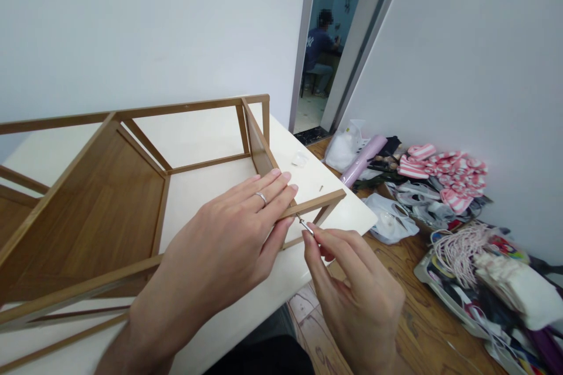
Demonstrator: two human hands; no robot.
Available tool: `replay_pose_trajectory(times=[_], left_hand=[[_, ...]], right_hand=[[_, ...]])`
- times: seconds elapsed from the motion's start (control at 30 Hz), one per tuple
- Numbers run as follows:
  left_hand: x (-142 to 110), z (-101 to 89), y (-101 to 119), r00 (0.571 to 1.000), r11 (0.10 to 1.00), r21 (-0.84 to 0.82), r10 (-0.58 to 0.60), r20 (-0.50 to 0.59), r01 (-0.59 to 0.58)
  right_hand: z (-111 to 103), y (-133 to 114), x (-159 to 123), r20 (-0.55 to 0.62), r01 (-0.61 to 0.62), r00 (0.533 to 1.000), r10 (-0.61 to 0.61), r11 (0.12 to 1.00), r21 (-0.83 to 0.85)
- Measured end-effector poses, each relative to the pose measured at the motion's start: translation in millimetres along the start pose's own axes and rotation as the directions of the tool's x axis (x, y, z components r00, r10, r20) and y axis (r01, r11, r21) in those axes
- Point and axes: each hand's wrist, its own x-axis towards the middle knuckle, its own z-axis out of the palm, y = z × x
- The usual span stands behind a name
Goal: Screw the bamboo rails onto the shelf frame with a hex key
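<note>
A bamboo shelf frame (132, 187) lies on its side on a white table (308, 181). My left hand (229, 240), with a ring on one finger, grips the frame's near rail, fingers over the top and thumb underneath. My right hand (347, 293) pinches a small metal screw (303, 222) between thumb and forefinger, its tip at the underside of that rail just right of my left fingertips.
A loose screw (321, 188) and a small clear bag (300, 159) lie on the table. Clothes, striped pink fabric (444, 173), cords and bags are piled on the wooden floor at right. A person sits beyond the open doorway (323, 47).
</note>
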Motion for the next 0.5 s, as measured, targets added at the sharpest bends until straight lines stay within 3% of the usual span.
replay_pose_trajectory(times=[0.5], left_hand=[[0.8,1.1,-0.5,1.0,1.0,0.0,-0.004,-0.011,0.004]], right_hand=[[6.1,-3.8,2.7,-0.005,0.061,0.998,-0.062,0.996,-0.067]])
